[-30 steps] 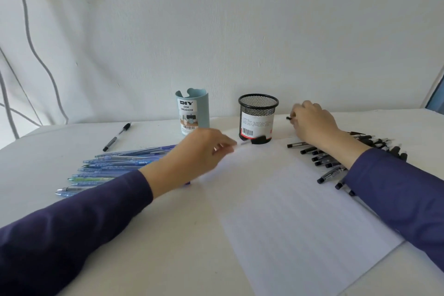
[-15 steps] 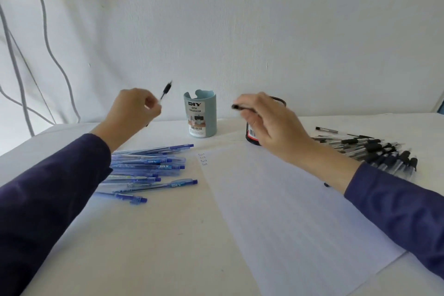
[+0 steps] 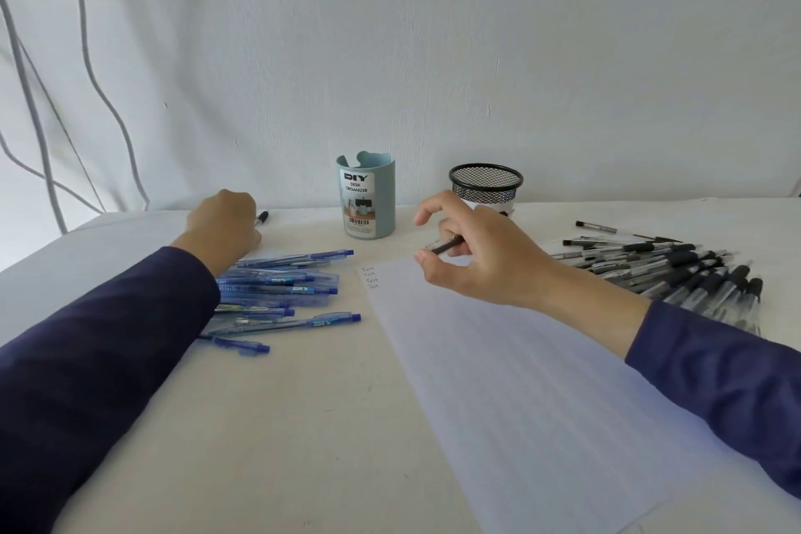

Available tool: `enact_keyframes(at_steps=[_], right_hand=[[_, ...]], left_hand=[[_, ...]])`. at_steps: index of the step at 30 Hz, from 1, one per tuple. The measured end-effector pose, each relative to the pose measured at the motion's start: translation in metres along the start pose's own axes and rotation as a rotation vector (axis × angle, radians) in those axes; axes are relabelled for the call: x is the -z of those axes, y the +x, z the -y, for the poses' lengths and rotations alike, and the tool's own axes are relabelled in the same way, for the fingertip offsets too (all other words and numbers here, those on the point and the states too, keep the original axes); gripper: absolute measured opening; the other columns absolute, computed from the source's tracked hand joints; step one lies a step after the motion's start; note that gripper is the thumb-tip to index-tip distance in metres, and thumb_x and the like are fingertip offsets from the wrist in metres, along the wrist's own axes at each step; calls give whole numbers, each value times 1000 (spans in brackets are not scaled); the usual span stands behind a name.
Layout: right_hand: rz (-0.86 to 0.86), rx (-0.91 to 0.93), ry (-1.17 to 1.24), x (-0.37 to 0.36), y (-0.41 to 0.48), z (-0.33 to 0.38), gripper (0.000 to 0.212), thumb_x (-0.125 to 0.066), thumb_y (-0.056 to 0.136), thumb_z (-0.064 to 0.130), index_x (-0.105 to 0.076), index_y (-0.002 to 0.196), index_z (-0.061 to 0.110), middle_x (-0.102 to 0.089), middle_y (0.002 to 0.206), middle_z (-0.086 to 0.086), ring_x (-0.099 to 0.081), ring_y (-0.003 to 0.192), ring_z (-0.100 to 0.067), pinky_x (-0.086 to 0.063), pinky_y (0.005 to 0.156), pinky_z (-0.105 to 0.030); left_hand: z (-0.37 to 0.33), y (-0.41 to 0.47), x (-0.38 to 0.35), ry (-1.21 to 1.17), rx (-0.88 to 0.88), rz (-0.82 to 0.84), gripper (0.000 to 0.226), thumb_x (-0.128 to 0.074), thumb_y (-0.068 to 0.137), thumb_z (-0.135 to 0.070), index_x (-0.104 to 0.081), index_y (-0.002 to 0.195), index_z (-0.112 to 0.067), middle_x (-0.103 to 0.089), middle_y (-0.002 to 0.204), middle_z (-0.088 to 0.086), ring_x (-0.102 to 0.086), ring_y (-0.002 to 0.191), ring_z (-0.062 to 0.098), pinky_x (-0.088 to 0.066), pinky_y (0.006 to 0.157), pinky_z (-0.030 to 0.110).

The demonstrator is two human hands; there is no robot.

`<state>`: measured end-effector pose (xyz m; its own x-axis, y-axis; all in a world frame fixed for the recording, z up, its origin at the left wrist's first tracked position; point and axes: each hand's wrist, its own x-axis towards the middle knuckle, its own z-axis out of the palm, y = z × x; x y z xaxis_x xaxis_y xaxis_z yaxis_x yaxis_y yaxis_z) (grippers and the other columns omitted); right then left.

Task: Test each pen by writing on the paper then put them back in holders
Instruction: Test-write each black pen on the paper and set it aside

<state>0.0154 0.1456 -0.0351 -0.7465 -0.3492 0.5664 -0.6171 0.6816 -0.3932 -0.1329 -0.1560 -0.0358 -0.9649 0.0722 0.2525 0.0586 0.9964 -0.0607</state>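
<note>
Black ink is next in line: the right hand (image 3: 485, 256) pinches a black pen (image 3: 444, 247) between thumb and fingertips, low over the far edge of the lined paper (image 3: 542, 395), just in front of the mesh holder (image 3: 485, 182). Four small test scribbles (image 3: 372, 277) sit at the paper's far left corner. The left hand (image 3: 223, 225) is curled shut on another black pen (image 3: 261, 218), left of the paper and beyond the loose blue pens (image 3: 277, 290). The blue DIY organizer (image 3: 366, 197) stands just beyond the paper's far left corner; the black pen pile (image 3: 676, 269) lies off the paper's right side.

The grip looks loose and sits at one end, so the pen could slip while being turned to write. A wide sweep of the sleeve could scatter the black pile or nudge the light mesh holder over. Mixing tested with untested pens is another risk, since both heaps lie unsorted.
</note>
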Motion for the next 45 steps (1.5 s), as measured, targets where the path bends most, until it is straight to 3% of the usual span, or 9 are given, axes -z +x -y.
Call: enact_keyframes(at_steps=[5, 9, 14, 21, 24, 29, 35, 40, 45], right_hand=[[185, -133, 207, 9, 3, 3, 60, -75, 79, 48, -43, 129, 39, -53, 72, -5, -54, 72, -27, -47, 76, -27], [38, -161, 333, 12, 9, 5, 32, -46, 103, 24, -52, 134, 21, -51, 63, 1, -49, 61, -13, -44, 64, -21], [-33, -363, 564, 20, 16, 8, 35, -26, 106, 38, -46, 132, 26, -66, 76, -19, -64, 67, -23, -52, 70, -36], [20, -548, 833, 13, 15, -4, 47, -30, 105, 40, -57, 127, 8, -73, 100, -20, -71, 92, -30, -58, 79, -34], [-21, -525, 728, 4, 17, -5, 36, -49, 101, 35, -66, 100, 3, -74, 91, -17, -71, 81, -24, -58, 73, -32], [12, -447, 584, -16, 24, 2, 17, -74, 85, 13, -57, 83, 12, -60, 63, 0, -54, 58, -12, -47, 58, -25], [290, -504, 473, -37, 39, 13, 14, -73, 85, 23, -61, 82, 18, -73, 78, 1, -62, 70, -8, -46, 65, -26], [38, -555, 418, -59, 39, 9, 39, -76, 82, 29, -47, 60, 16, -56, 51, 4, -52, 47, -5, -40, 51, -19], [-53, -520, 376, -71, 35, 6, 26, -68, 82, 13, -53, 61, 9, -56, 53, -5, -51, 51, -11, -46, 57, -22]], left_hand=[[5, 2, -2, -45, 13, 14, 7, -62, 84, -8, -62, 81, -1, -52, 68, 9, -53, 65, 29, -41, 57, 30], [7, 3, -1, -60, 29, 23, 17, -63, 87, -15, -63, 77, -2, -56, 67, 10, -55, 63, 26, -43, 57, 30], [1, 2, 15, -106, -24, -64, 43, -54, 96, -34, -60, 68, -2, -57, 63, 10, -54, 58, 25, -42, 56, 29], [-64, -76, 33, -436, -720, -187, 34, -47, 95, -43, -67, 84, -19, -58, 79, -10, -59, 72, 12, -47, 65, 28], [-82, -119, 31, -590, -1120, -87, 21, -56, 95, -31, -73, 95, -17, -63, 92, -6, -60, 84, 8, -49, 78, 22], [-110, -168, 30, -730, -1366, 57, 18, -63, 95, -16, -73, 109, -13, -65, 114, 1, -61, 104, 15, -47, 93, 31], [-117, -187, 26, -799, -1452, 96, 25, -67, 90, -11, -72, 114, -10, -65, 126, 4, -58, 120, 16, -45, 97, 38], [-116, -188, 24, -796, -1439, 144, 27, -66, 90, -10, -71, 116, -11, -64, 128, 2, -56, 124, 14, -44, 99, 39], [-115, -189, 24, -798, -1431, 135, 27, -66, 90, -10, -71, 117, -11, -64, 128, 3, -57, 122, 16, -45, 96, 39]])
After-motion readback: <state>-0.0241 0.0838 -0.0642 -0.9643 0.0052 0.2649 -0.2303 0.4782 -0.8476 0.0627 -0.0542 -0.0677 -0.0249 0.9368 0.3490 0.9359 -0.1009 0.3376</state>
